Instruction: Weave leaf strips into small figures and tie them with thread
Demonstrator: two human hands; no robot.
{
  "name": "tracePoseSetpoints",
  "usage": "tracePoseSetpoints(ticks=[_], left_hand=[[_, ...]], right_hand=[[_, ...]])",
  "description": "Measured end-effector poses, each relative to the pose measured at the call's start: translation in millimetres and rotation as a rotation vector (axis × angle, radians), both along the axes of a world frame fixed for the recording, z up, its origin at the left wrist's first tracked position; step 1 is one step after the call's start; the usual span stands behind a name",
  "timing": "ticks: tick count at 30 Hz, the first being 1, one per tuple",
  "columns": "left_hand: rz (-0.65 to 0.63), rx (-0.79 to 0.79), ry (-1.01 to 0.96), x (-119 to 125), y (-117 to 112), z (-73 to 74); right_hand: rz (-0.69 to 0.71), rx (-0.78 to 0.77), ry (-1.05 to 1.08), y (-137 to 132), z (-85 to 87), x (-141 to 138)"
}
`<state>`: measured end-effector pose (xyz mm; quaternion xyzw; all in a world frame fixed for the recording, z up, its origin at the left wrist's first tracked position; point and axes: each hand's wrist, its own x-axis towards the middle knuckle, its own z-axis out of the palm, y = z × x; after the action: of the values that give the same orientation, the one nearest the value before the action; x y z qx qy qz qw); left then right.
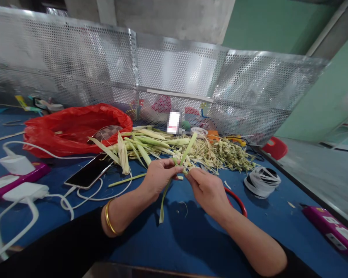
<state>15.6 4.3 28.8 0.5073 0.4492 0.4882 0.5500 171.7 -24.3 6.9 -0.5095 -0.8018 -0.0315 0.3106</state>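
My left hand (159,177) and my right hand (206,190) meet over the blue table. The fingers of both are pinched on a green husk strip (189,148); one end sticks up between them. Another length of it, a flat tail (162,206), hangs below my left fingers. Exactly how the strip is folded or crossed at the fingertips is hidden. Just beyond lies a heap of pale green corn husks (145,141). A thin green stalk (126,180) rests on the table left of my left hand.
A red plastic bag (60,129) gapes open at the left, near a phone (88,172) with a white cable. Shredded dry bits (230,154) and a roll of white cord (262,181) lie right. Purple power strips (332,226) flank the table; a perforated metal screen (174,65) stands behind.
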Motion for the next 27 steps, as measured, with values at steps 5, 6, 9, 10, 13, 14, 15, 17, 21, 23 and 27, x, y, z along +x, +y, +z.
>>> tracePoseSetpoints(ticks=[5,6,9,10,13,14,15,17,21,23,27], left_hand=[[0.023,0.009,-0.017,0,4,-2.2],[0.023,0.016,-0.011,0,6,-3.4],[0.024,0.046,0.013,-4,10,-7.8],[0.014,0.049,0.014,-5,12,-8.9],[-0.064,-0.016,-0.017,-8,13,-8.8],[-0.104,-0.048,-0.023,-9,13,-7.3],[-0.146,-0.074,-0.020,-10,12,-5.4],[-0.228,-0.102,0.004,-10,8,-1.5],[-0.312,-0.116,0.044,-7,1,-1.2],[-0.286,-0.090,0.094,-5,0,-4.7],[-0.199,-0.051,0.197,-1,-2,-7.4]], right_hand=[[0.006,-0.010,0.050,0,5.9,5],[-0.001,-0.015,0.054,1,6.5,5],[0.009,-0.054,0.092,2,7.3,6],[0.024,-0.086,0.118,3,7.4,6],[0.083,-0.253,0.284,7,7.8,8],[0.099,-0.321,0.382,8,8.2,8],[0.111,-0.389,0.499,10,8.7,8],[0.125,-0.523,0.760,11,9.9,7],[0.135,-0.677,1.154,11,9.8,2],[0.122,-0.656,1.220,11,7.9,0],[0.086,-0.561,1.224,10,4.2,-3]])
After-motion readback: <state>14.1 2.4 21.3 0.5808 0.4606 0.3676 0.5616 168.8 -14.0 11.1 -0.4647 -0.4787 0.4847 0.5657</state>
